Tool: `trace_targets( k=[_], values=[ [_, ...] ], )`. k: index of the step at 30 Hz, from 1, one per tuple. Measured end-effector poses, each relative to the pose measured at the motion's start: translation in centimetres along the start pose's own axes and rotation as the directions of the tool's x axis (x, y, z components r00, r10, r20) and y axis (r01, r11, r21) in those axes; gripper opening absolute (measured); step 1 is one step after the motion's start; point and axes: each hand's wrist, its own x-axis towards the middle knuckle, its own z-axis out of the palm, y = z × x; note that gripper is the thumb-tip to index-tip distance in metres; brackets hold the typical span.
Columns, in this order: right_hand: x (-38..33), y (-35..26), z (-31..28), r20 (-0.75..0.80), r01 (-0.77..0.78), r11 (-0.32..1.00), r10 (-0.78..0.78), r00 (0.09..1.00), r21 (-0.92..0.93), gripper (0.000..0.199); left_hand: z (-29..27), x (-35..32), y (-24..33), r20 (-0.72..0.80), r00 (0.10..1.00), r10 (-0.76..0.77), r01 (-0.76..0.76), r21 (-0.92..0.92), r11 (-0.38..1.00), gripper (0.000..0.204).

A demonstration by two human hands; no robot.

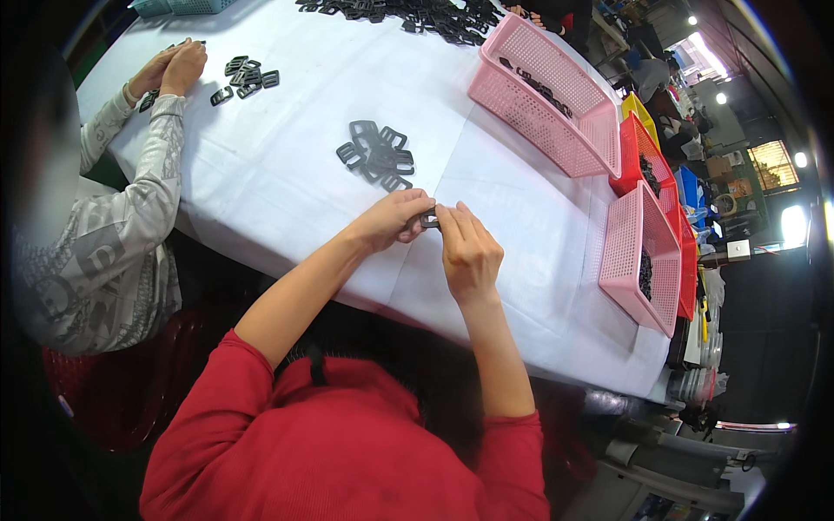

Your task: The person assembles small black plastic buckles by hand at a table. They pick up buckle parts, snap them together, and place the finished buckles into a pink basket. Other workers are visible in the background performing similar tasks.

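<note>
Between my two hands, just above the near part of the white-covered table, is a black plastic buckle [429, 220]. My left hand [395, 219] pinches its left side with thumb and fingers. On the buckle's right side the fingertips of my right hand [469, 247] are pressed together, partly hiding it. A small pile of black plastic buckles [379, 154] lies on the cloth beyond my left hand, some of them overlapping.
Pink baskets [556, 130] [618, 252] and a red basket [638, 139] holding black parts line the right side. A co-worker's hands [178, 69] are at the left beside another buckle pile [248, 76]. A large black heap [426, 16] lies at the far edge of the white table [304, 208].
</note>
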Motion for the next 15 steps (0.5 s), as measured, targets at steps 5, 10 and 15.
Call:
trace_targets(
  k=[5,10,15],
  values=[
    [0.7,0.6,-0.3,-0.087,-0.050,0.991,0.061,0.994,0.125,0.011,0.6,-0.7,1.5,-0.102,0.994,0.042,-0.013,0.271,0.963,0.022],
    [4.7,5.9,-1.6,-0.144,-0.207,0.975,0.216,0.966,0.074,0.006,-4.7,1.5,5.0,-0.117,0.599,0.792,0.021,0.991,0.131,0.020],
    [13.1,13.8,-2.5,-0.258,-0.216,0.976,0.212,0.943,0.015,0.014,-8.3,3.0,7.3,-0.041,0.726,0.686,0.129,0.989,-0.077,0.026]
  ],
)
